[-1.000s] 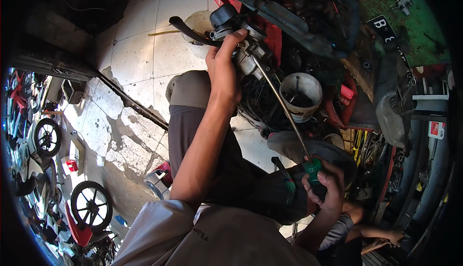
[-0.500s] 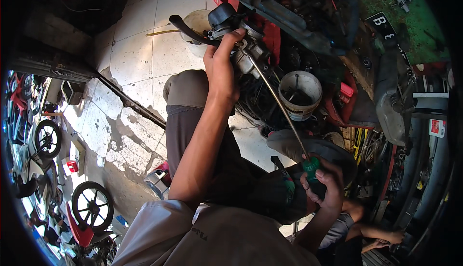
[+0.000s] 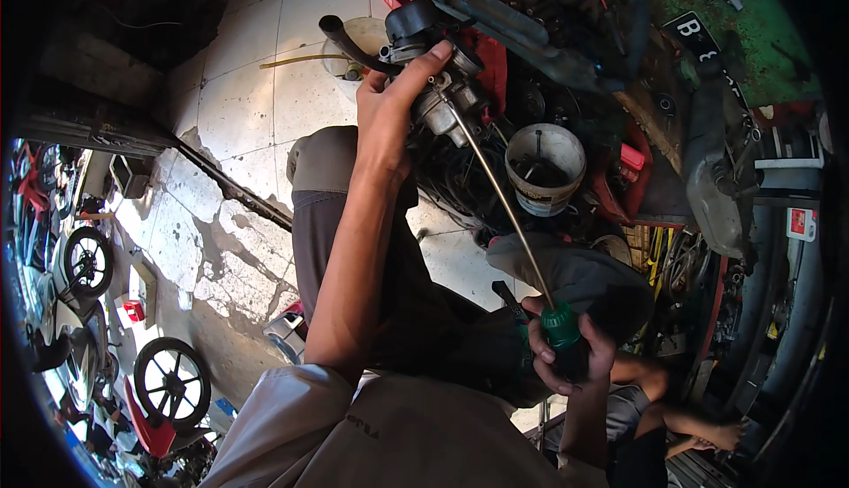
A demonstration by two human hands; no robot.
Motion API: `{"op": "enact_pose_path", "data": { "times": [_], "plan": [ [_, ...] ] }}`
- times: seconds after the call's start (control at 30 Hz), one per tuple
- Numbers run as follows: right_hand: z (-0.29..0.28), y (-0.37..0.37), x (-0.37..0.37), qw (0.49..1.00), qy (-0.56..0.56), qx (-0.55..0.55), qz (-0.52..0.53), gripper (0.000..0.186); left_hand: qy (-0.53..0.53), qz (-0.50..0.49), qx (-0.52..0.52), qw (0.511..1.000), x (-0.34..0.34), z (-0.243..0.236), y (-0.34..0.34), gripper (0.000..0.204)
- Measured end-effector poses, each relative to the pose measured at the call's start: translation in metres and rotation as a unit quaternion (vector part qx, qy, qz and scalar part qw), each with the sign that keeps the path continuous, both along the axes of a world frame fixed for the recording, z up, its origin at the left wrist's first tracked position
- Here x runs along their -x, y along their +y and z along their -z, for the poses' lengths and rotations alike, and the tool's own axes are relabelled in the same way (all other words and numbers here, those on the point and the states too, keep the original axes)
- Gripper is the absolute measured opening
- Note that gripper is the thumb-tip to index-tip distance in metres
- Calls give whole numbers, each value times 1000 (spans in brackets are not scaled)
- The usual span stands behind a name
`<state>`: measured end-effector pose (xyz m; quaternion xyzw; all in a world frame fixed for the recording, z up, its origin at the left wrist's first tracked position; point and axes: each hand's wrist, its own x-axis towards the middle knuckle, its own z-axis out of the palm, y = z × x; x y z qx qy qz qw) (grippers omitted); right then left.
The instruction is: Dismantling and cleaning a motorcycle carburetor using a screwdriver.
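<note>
My left hand (image 3: 386,121) is wrapped round a metal carburetor (image 3: 462,95) with a round black cap (image 3: 414,21) at its far end, holding it up above my knee. A bent black rubber hose (image 3: 352,44) sticks out to its left. In my right hand (image 3: 599,360), lower right, is a long screwdriver (image 3: 506,194) with a green handle. My fingers close round that handle. The thin shaft slants up to the carburetor's lower body, and its tip meets it near the fingers of my left hand; the exact contact spot is too small to make out.
A grimy white bucket (image 3: 546,201) with tools or parts stands right of the carburetor. Behind the hose is a pale tub (image 3: 343,90) with a stick across it. A red tray (image 3: 623,196) and a grey motorcycle part (image 3: 718,196) lie right. Another person's legs (image 3: 659,417) show lower right.
My right hand has moved slightly left and down, and its fingers now wrap further round the screwdriver's handle. The carburetor has shifted a little left in my left hand.
</note>
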<state>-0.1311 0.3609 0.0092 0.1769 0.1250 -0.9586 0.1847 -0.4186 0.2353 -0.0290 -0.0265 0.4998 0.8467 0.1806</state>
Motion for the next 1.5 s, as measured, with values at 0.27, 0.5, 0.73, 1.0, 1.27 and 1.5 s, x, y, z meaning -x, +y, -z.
{"op": "enact_pose_path", "data": {
  "times": [0.27, 0.5, 0.73, 1.0, 1.27, 1.5],
  "plan": [
    [13, 0, -19, 1000, 3, 8, 10, 65, 44, 116, -66, 990, 4, 7, -8, 41],
    [7, -7, -19, 999, -21, 30, 5, 58, 52, 106, -70, 991, 1, 0, -1, 46],
    [9, -23, -16, 998, -40, 28, 49, 53, 74, 85, -16, 993, 5, 5, -2, 41],
    [-5, -34, -9, 988, -127, -54, 65, 46, 62, -4, -16, 998, 9, 14, 0, 28],
    [-15, -45, 2, 984, -86, -138, 66, 42, 33, -66, -75, 994, 9, 23, -6, 23],
    [-27, -21, 2, 978, -107, -175, 28, 41, 43, -94, -97, 990, 3, 20, -7, 17]
  ]
}}
